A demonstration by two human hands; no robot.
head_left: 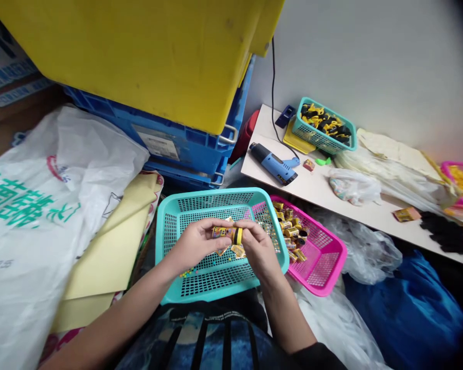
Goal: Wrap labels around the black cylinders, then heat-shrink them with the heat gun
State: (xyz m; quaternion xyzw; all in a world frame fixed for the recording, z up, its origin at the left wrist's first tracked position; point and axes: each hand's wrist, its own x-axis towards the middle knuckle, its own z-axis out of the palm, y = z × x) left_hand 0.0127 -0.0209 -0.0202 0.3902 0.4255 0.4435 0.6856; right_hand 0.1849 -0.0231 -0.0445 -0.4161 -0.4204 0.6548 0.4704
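Between my two hands is a small printed cylinder (227,234), yellow and black at its right end. My left hand (196,242) pinches its left end with thumb and fingers. The fingers of my right hand (259,249) close on the banded right end. Both hands are over a turquoise basket (219,296). In it lie small printed wrapper-like pieces (238,251), tiny colored beads (187,273) and a heap of small shiny pieces, partly hidden by my right hand.
A pink basket (332,257) holding several gold-and-black cylinders (291,233) sits at right. On the white table (312,180) are a blue heat gun (273,163) and another turquoise basket (324,144) of yellow-and-black parts. Stacked blue crates (193,149) stand ahead; a white sack (31,216) lies left.
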